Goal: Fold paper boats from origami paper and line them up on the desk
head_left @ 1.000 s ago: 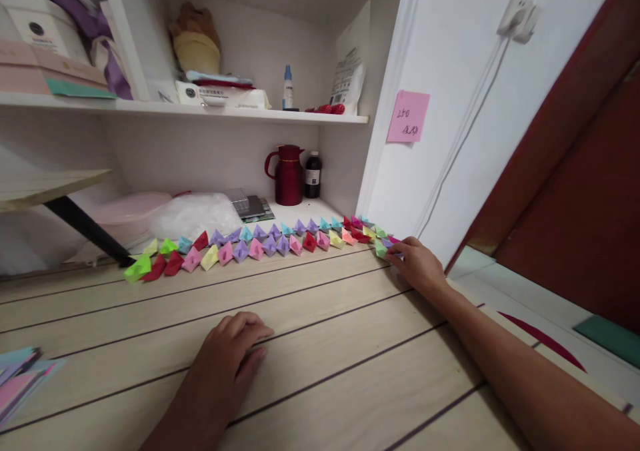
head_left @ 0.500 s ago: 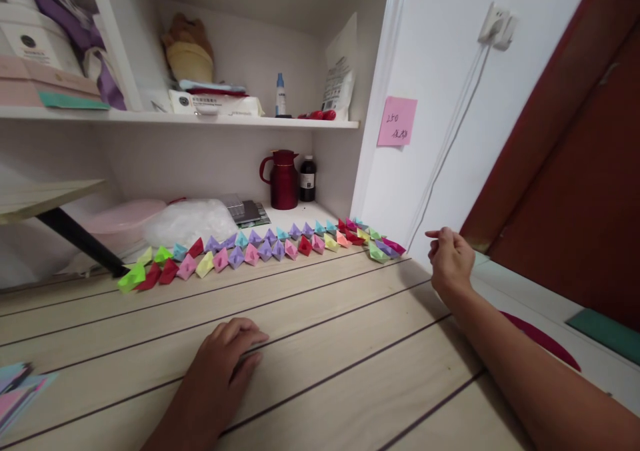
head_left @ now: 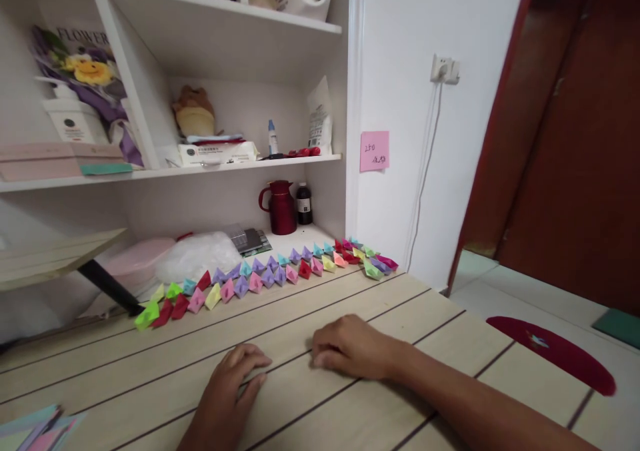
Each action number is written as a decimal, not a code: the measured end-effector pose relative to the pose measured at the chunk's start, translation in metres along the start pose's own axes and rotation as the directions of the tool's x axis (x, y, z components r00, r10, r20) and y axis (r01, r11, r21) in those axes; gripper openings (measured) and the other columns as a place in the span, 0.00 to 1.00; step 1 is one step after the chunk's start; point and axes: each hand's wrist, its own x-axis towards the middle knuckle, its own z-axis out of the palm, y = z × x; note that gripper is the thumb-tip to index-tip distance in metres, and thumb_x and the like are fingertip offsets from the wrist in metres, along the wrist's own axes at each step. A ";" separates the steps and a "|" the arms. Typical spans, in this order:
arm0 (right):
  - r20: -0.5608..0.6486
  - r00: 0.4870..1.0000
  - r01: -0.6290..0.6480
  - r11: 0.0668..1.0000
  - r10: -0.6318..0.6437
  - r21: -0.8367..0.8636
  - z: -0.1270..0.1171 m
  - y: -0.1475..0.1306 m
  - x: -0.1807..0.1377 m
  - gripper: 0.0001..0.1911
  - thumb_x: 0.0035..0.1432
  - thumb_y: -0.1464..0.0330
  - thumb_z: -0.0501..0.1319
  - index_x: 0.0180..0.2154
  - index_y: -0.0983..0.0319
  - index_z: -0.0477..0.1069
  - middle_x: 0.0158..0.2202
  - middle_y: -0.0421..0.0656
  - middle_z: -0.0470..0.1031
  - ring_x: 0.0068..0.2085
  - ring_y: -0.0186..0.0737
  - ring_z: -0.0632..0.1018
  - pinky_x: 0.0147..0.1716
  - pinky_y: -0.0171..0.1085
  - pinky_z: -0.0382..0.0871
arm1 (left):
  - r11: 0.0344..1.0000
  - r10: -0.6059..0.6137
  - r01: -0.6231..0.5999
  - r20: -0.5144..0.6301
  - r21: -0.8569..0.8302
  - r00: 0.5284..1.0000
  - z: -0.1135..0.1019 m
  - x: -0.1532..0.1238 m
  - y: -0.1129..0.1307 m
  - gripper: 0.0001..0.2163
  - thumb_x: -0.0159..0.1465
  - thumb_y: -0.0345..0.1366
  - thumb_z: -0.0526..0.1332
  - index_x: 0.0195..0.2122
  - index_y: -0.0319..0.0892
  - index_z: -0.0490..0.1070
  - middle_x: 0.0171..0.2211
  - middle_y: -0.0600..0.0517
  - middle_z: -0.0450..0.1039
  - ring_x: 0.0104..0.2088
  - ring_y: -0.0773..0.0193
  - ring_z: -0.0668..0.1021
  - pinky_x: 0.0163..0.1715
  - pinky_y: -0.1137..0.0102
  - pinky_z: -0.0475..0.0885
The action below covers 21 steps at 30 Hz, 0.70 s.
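Observation:
My left hand [head_left: 227,388] lies flat on the light wooden table [head_left: 380,311], fingers stretched out, holding nothing. My right hand [head_left: 350,348] rests on the table just to its right, fingers curled down loosely, with nothing visible in it. A long double row of small folded paper boats [head_left: 265,276] in many colours runs along the far edge of the table, well beyond both hands. A stack of coloured paper sheets [head_left: 35,428] lies at the near left corner.
White shelves behind the table hold a dark red jug [head_left: 280,206], a dark bottle [head_left: 303,203], a clear plastic bag [head_left: 197,254], a pink lidded box [head_left: 137,261] and books. A pink sticky note [head_left: 374,151] hangs on the wall. A red mat [head_left: 555,351] lies on the floor by the door.
My right hand left the right end of the boat row, drew back and came down on the table beside my left hand. The camera tilted up.

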 end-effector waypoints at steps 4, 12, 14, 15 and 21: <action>0.042 0.993 -0.104 0.979 0.113 -0.173 0.010 -0.008 0.004 0.09 0.64 0.63 0.52 0.41 0.56 0.70 0.36 0.39 0.79 0.37 0.37 0.78 0.34 0.32 0.62 | 1.000 -0.023 0.023 -0.001 -0.020 1.000 -0.001 -0.001 0.002 0.08 0.60 0.37 0.59 0.36 0.47 0.77 0.38 0.49 0.75 0.42 0.58 0.77 0.43 0.64 0.74; -0.003 0.961 -0.259 0.891 0.277 -0.374 0.022 -0.013 0.012 0.08 0.63 0.64 0.51 0.42 0.56 0.66 0.36 0.42 0.80 0.37 0.45 0.79 0.31 0.35 0.62 | 0.996 -0.047 0.046 -0.022 -0.071 0.999 0.000 -0.001 0.010 0.07 0.60 0.31 0.57 0.34 0.45 0.75 0.37 0.48 0.74 0.42 0.57 0.76 0.44 0.62 0.72; -0.040 0.941 -0.320 0.850 0.335 -0.417 0.029 -0.017 0.018 0.11 0.64 0.65 0.49 0.43 0.59 0.66 0.33 0.48 0.80 0.33 0.50 0.80 0.28 0.38 0.62 | 0.998 -0.034 0.032 -0.024 -0.051 0.999 0.002 -0.008 0.015 0.08 0.59 0.28 0.58 0.35 0.42 0.75 0.39 0.46 0.73 0.43 0.56 0.75 0.46 0.61 0.70; -0.054 0.934 -0.341 0.836 0.354 -0.430 0.033 -0.019 0.021 0.12 0.64 0.66 0.48 0.44 0.61 0.66 0.32 0.50 0.80 0.32 0.52 0.80 0.27 0.39 0.62 | 0.999 -0.029 0.029 -0.019 -0.033 0.999 0.003 -0.012 0.018 0.09 0.58 0.27 0.57 0.36 0.41 0.75 0.39 0.45 0.73 0.43 0.56 0.75 0.46 0.60 0.70; -0.015 0.946 -0.293 0.830 0.325 -0.474 0.056 -0.015 0.034 0.14 0.62 0.72 0.47 0.43 0.64 0.69 0.29 0.58 0.79 0.30 0.60 0.80 0.25 0.45 0.62 | 0.990 -0.123 0.124 -0.011 0.069 0.992 0.000 -0.039 0.025 0.07 0.60 0.34 0.60 0.38 0.50 0.76 0.42 0.54 0.75 0.46 0.63 0.74 0.50 0.68 0.66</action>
